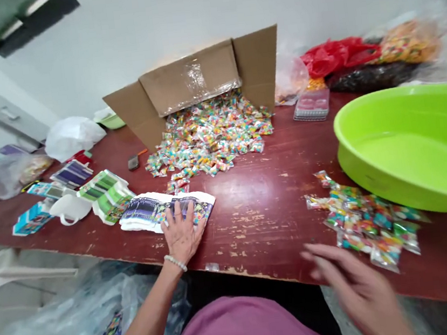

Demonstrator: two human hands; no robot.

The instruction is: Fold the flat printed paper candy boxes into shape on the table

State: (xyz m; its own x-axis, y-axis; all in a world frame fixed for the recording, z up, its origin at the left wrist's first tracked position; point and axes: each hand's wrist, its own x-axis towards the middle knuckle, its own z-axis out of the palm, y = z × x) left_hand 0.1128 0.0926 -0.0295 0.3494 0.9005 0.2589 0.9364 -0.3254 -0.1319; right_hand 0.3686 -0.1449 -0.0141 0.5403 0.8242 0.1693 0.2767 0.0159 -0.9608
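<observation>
A: What does the left hand touch?

B: Palm down, fingers spread apart, it lies flat upon a fanned stack of printed packets, thin, dark purple and white-edged, near the table's front edge

A: And the right hand?

B: Blurred, with fingers bent; whether they close on anything cannot be told. It is near a loose cluster of clear, crinkled sachets with multicoloured contents. Just beside these stands a smooth lime-green basin with a rounded rim

A: What forms the central heap?

B: Small, glossy wrapped pieces, spilling from an opened cardboard box, its stiff brown flaps spread, one crossed by shiny tape

A: Describe the surface and room

B: The table is dark red, its coating scuffed to pale streaks. Green printed packets lie at left. Behind rises a plain, pale wall; a white chair stands below, at left
</observation>
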